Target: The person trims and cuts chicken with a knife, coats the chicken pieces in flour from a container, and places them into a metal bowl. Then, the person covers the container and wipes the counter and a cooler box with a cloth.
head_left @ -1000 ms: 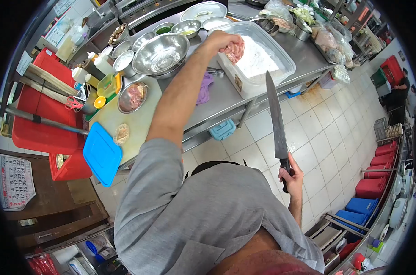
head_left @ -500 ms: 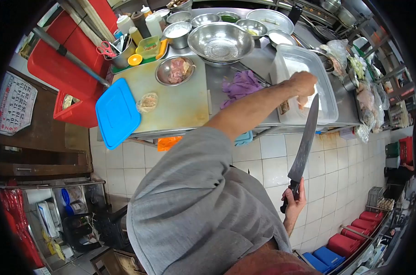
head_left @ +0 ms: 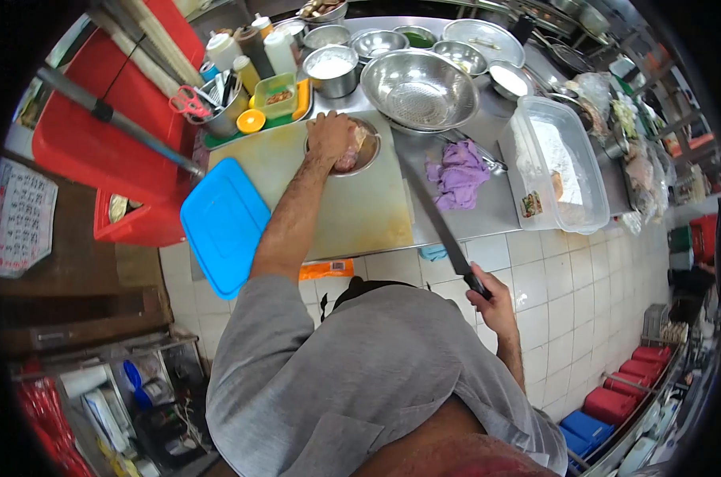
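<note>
My left hand [head_left: 328, 137] reaches into a small steel bowl [head_left: 372, 159] on the cutting board [head_left: 360, 219]. Its fingers curl down over pieces of raw chicken [head_left: 348, 155], their tips hidden. In my right hand [head_left: 494, 298] is the black handle of a large kitchen knife [head_left: 441, 219], its long blade pointing up and left past the board's right edge. A coated piece of chicken [head_left: 556, 185] lies in white powder inside a clear plastic container [head_left: 515, 159] to the right. My left forearm covers part of the board.
A purple cloth [head_left: 460, 175] and tongs [head_left: 494, 165] lie between board and container. Behind are a steel colander [head_left: 420, 91], several bowls and sauce bottles [head_left: 281, 54]. A blue lid [head_left: 225, 226] overhangs the counter's left front; half an orange [head_left: 251, 121] sits behind the board.
My left hand has moved from the plastic container on the right to the steel bowl on the left. The knife, still in my right hand, has swung left, and the view has shifted.
</note>
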Motion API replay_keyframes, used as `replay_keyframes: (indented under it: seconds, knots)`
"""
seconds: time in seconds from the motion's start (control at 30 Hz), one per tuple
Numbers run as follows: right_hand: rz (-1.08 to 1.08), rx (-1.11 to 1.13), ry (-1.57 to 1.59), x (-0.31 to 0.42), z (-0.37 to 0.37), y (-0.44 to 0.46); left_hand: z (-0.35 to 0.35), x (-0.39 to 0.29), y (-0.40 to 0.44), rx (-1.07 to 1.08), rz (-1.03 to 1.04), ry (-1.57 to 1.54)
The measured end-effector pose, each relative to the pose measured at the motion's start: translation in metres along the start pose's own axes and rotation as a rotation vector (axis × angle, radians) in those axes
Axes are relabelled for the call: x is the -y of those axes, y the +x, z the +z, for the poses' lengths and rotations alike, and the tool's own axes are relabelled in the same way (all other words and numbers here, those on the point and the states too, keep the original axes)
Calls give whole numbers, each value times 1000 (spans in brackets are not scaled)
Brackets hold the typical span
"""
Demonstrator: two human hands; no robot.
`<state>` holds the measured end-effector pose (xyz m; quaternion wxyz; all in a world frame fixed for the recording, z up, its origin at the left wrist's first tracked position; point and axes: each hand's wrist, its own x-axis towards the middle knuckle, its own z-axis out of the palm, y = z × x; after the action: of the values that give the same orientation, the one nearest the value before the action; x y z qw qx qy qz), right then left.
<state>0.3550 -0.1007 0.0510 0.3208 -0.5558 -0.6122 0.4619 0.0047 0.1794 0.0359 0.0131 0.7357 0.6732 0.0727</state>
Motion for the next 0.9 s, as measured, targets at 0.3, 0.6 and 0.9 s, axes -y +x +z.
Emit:
replay_keyframes:
  seconds: [0.3,0.6,0.9]
  knots:
    - [-27,146,-230,11,19,21,6,11,23,158,72,-8]
    - [-122,199,-300,-8,4,56,-22,33,3,-185,-124,-883]
    - [-198,200,-198,-10,9,112,-71,27,-58,-327,-217,-1044]
